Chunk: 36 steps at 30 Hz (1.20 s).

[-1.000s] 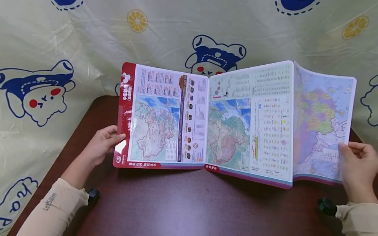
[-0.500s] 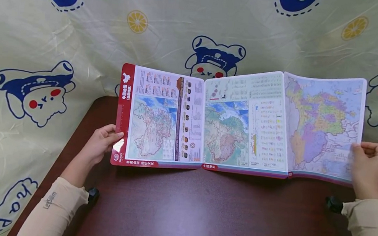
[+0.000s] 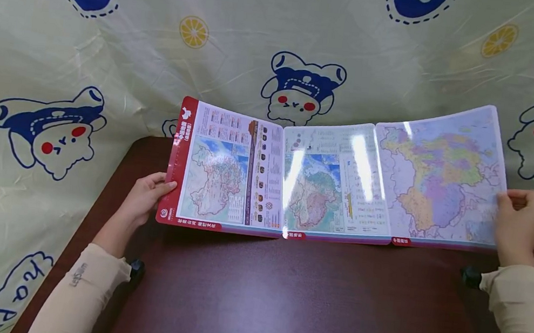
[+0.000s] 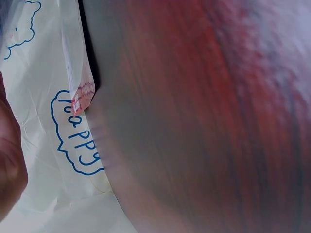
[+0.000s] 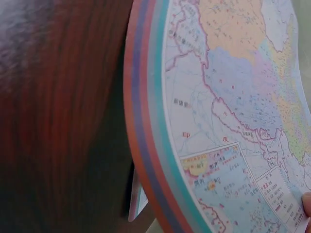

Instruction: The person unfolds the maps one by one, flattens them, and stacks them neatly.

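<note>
A glossy folding map point(image 3: 338, 185) stands spread in three panels across the far part of the table in the head view. Its left panel has a red edge strip; the right panel shows a large coloured map. My left hand point(image 3: 138, 202) pinches that red edge, thumb in front and fingers behind. At the opposite end my right hand point(image 3: 524, 226) pinches the right panel's outer edge. In the right wrist view the map point(image 5: 233, 107) bends in a curve, its striped lower border close to the camera, and a fingertip point(image 5: 306, 204) shows at the edge.
The dark brown table point(image 3: 258, 296) has a rounded far-left corner. Right behind it hangs a pale cloth point(image 3: 245, 1) printed with cartoon animals and orange slices. Both wrists carry small black devices, such as the one at the left cuff point(image 3: 136, 269).
The right panel has swung out and flattened, so its whole coloured map now faces me. The left panel leans further back, and bright glare has appeared on the middle panel.
</note>
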Each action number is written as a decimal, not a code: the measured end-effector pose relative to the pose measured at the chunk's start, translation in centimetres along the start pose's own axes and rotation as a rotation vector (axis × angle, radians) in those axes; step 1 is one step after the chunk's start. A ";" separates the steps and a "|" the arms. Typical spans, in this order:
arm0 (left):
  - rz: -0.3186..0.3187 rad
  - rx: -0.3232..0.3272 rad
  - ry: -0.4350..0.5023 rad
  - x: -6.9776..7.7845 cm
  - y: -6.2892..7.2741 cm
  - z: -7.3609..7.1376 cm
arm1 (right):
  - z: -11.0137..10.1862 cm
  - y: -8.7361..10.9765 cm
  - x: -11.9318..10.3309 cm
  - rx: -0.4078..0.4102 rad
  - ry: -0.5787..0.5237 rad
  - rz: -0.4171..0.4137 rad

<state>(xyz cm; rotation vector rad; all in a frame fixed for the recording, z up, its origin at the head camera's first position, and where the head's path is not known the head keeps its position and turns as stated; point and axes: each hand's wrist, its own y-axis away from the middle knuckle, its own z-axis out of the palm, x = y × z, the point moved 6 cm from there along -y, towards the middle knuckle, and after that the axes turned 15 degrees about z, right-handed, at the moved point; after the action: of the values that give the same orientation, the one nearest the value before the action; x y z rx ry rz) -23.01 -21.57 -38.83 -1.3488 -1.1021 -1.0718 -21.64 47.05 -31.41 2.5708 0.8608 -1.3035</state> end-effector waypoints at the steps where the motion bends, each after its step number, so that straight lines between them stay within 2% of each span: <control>1: -0.005 0.006 -0.005 -0.2 -0.2 0.0 | 0.1 0.0 -0.2 0.011 -0.005 -0.005; 8: -0.051 0.056 -0.077 -0.5 -0.8 0.1 | 1.2 -0.2 -1.2 -0.047 0.058 -0.049; 20: -0.119 0.123 -0.174 -1.2 -1.7 0.0 | 2.7 0.0 -2.3 -0.059 0.135 -0.166; 27: -0.112 0.144 -0.224 -1.6 -2.5 0.1 | 3.2 -0.5 -2.1 -0.071 0.160 -0.155; 36: -0.104 0.167 -0.262 -2.0 -3.5 0.7 | 3.7 -0.7 -3.1 -0.068 0.198 -0.190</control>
<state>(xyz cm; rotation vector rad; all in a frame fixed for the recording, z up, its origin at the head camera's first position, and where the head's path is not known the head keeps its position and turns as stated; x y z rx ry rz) -26.76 -20.85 -40.20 -1.3340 -1.4360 -0.8709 -26.08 44.94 -31.19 2.6505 1.1890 -1.0524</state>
